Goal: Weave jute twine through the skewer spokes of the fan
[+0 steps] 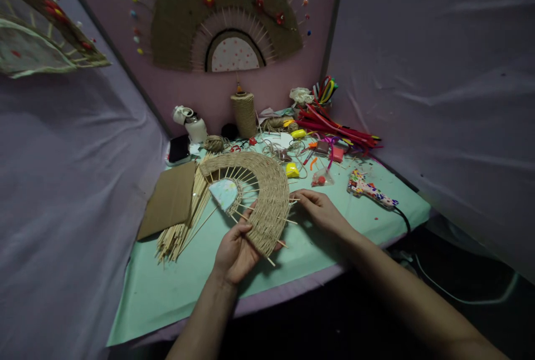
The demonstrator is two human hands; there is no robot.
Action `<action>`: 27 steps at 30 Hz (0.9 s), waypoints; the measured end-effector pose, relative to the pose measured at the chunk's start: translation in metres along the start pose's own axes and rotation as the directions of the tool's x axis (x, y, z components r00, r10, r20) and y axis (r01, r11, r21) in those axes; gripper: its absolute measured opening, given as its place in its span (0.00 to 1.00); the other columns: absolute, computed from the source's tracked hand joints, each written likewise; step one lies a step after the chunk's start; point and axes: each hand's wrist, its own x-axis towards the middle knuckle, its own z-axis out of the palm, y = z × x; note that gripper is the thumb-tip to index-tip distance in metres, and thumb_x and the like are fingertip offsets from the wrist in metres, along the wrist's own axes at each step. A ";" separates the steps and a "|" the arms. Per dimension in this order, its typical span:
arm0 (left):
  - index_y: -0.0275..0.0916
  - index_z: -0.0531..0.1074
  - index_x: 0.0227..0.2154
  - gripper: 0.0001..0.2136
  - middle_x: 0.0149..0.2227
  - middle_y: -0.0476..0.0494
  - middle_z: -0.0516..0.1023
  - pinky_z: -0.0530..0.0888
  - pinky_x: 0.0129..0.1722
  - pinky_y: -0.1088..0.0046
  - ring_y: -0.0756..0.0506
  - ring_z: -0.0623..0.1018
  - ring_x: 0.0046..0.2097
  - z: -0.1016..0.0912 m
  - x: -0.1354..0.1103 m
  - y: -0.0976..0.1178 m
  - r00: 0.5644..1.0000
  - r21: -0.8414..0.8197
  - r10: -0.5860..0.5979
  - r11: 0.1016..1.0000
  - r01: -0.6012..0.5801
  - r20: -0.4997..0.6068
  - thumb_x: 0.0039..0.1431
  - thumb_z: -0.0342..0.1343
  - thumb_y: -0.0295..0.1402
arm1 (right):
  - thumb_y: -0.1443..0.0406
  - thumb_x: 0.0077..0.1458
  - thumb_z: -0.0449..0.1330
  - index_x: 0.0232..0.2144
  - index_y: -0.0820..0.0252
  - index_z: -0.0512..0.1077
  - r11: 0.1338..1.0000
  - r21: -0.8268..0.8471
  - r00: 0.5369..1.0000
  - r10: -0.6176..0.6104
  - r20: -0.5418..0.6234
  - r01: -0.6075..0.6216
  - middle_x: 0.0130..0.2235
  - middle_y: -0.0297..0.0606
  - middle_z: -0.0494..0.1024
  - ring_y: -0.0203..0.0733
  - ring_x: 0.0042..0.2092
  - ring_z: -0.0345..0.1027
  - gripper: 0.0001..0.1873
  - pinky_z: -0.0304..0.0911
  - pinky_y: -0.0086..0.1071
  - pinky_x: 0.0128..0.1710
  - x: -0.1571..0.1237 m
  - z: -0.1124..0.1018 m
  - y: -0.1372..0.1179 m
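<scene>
A woven twine fan (271, 193) with thin wooden sticks running out like spokes is held up over the table, tilted. At its inner edge sits a pale blue half-round patch (224, 194). My left hand (239, 251) grips the fan's lower end, thumb on the front and fingers behind. On the right, my right hand (320, 209) pinches the tip of one wooden stick (294, 199) that pokes out past the woven rim. Other stick tips stand out below it. The left fingers behind the weave are mostly hidden.
A bundle of sticks (178, 237) and cardboard (167, 198) lie left. At the back stand a twine spool (243, 115) and a white jar (195, 129). Red pipe cleaners (334, 127) and a patterned glue gun (370, 190) lie right. A larger decorated fan (175, 20) hangs behind.
</scene>
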 end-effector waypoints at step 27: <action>0.51 0.48 0.62 0.33 0.56 0.39 0.67 0.71 0.45 0.47 0.36 0.74 0.50 0.003 -0.011 0.001 0.999 0.047 -0.016 0.999 0.018 -0.049 0.54 0.42 0.20 | 0.60 0.46 0.62 0.24 0.59 0.72 0.969 -0.131 0.978 -0.206 0.037 0.209 0.26 0.32 0.72 0.34 0.29 0.62 0.08 0.58 0.30 0.32 0.051 -0.028 -0.010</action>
